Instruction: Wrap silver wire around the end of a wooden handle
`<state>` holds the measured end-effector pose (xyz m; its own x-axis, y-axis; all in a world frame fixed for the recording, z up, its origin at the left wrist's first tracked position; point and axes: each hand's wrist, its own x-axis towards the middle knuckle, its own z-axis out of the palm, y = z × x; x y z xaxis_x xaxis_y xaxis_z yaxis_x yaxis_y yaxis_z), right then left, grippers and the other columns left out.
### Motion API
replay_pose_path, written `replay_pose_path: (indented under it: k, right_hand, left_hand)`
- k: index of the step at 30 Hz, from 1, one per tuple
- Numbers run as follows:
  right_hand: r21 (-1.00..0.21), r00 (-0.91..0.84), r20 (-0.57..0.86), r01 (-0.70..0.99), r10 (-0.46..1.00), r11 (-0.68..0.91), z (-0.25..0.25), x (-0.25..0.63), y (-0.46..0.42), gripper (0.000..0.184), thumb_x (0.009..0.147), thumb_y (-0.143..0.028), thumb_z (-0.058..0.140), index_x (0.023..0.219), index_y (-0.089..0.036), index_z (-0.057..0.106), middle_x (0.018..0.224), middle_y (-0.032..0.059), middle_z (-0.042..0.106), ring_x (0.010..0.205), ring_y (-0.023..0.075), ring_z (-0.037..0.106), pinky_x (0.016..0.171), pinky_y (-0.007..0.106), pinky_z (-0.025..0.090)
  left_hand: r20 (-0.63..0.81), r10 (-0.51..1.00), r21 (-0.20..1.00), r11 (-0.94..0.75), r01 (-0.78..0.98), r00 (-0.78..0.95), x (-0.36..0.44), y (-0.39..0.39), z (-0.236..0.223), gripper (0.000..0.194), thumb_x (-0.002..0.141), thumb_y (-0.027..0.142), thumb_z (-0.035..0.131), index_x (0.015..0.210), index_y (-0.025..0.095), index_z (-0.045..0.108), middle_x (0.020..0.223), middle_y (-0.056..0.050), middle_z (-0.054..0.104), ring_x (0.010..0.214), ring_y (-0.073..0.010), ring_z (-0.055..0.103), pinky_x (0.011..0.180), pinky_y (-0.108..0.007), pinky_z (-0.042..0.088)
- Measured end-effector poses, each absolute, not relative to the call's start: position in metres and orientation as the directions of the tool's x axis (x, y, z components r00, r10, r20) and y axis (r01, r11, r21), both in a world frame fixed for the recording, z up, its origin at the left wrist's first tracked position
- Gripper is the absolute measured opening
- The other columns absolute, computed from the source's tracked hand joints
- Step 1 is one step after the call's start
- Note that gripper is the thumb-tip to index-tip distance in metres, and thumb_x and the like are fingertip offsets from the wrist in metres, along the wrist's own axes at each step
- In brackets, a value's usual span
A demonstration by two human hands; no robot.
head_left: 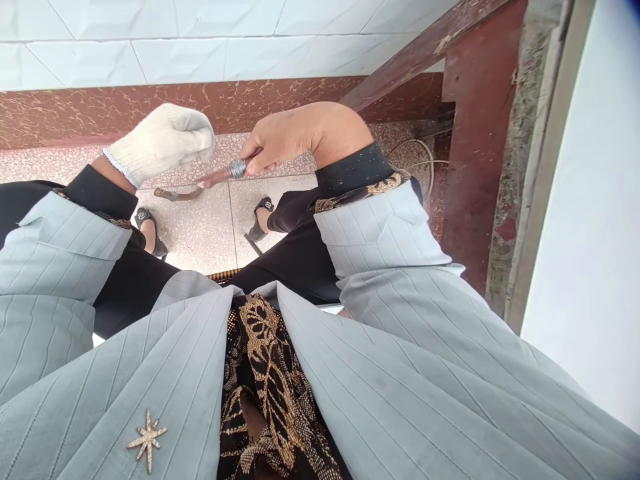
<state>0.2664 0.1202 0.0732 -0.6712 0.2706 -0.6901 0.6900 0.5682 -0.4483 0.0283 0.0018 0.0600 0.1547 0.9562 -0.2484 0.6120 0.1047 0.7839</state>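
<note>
While curling the knit-gloved left hand (pixel 167 141) partly closed at upper left of frame, with any contents hidden, pinching the wire-bound end of a bent brown rod (pixel 217 177) in the nearly closed, bare right hand (pixel 295 133) at upper centre, angling it lower-leftward above speckled floor tiles (pixel 200 227).

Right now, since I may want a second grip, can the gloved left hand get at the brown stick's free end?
Probably yes: the gloved left hand is close to the free end; nothing visible lies between them.
</note>
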Motion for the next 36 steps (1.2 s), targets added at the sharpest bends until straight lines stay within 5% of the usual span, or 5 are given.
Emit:
replay_pose_path:
  k: [5, 12, 25, 32, 36]
  right_hand:
    - [-0.823, -0.893, -0.423, 0.449, 0.153, 0.347, 0.064, 0.288, 0.126, 0.026, 0.111, -0.039, 0.087, 0.105, -0.014, 0.084, 0.089, -0.0001, 0.070, 0.085, 0.0127, 0.059, 0.093, 0.033, 0.048]
    - [-0.939, -0.514, -0.066, 0.322, 0.855, 0.121, 0.072, 0.284, 0.113, 0.037, 0.131, -0.050, 0.065, 0.139, -0.020, 0.086, 0.131, 0.0055, 0.084, 0.099, 0.0122, 0.071, 0.084, 0.021, 0.056]
    - [-0.276, -0.549, -0.524, 0.833, 0.651, 0.480, 0.066, 0.268, 0.119, 0.026, 0.118, -0.026, 0.074, 0.126, -0.012, 0.094, 0.124, 0.0180, 0.090, 0.125, 0.0274, 0.082, 0.118, 0.041, 0.060]
    - [-0.703, -0.812, -0.582, 0.536, 0.056, 0.467, 0.064, 0.282, 0.129, 0.023, 0.117, -0.028, 0.083, 0.104, -0.010, 0.087, 0.084, -0.0031, 0.073, 0.082, 0.0095, 0.063, 0.096, 0.027, 0.054]
    - [-0.956, -0.887, -0.152, 0.244, 0.436, 0.164, 0.071, 0.295, 0.120, 0.023, 0.121, -0.031, 0.081, 0.122, -0.010, 0.089, 0.098, -0.0018, 0.077, 0.081, 0.0053, 0.063, 0.079, 0.016, 0.051]
  left_hand:
    - [-0.263, 0.940, 0.797, 0.085, 0.598, 0.216, 0.023, 0.006, 0.052, 0.031, 0.108, 0.023, 0.072, 0.078, 0.030, 0.067, 0.077, 0.001, 0.061, 0.077, -0.0186, 0.048, 0.077, -0.039, 0.041]
    - [-0.430, 0.856, 0.826, 0.245, 0.509, 0.286, 0.045, 0.000, 0.037, 0.035, 0.122, 0.019, 0.065, 0.088, 0.027, 0.074, 0.075, 0.000, 0.063, 0.069, -0.0189, 0.055, 0.071, -0.033, 0.046]
    - [-0.165, 0.948, 0.952, 0.081, 0.295, 0.272, 0.029, -0.001, 0.058, 0.039, 0.119, 0.049, 0.082, 0.087, 0.027, 0.076, 0.082, -0.003, 0.068, 0.069, -0.0161, 0.045, 0.071, -0.039, 0.041]
    - [-0.164, 0.982, 0.960, 0.137, 0.245, 0.096, 0.026, 0.002, 0.053, 0.044, 0.110, 0.048, 0.091, 0.078, 0.027, 0.069, 0.074, -0.001, 0.061, 0.065, -0.0149, 0.041, 0.062, -0.037, 0.031]
    - [-0.201, 0.965, 0.943, 0.144, 0.301, 0.168, 0.026, 0.001, 0.051, 0.042, 0.118, 0.056, 0.083, 0.087, 0.030, 0.071, 0.067, 0.004, 0.051, 0.066, -0.0170, 0.040, 0.064, -0.034, 0.037]
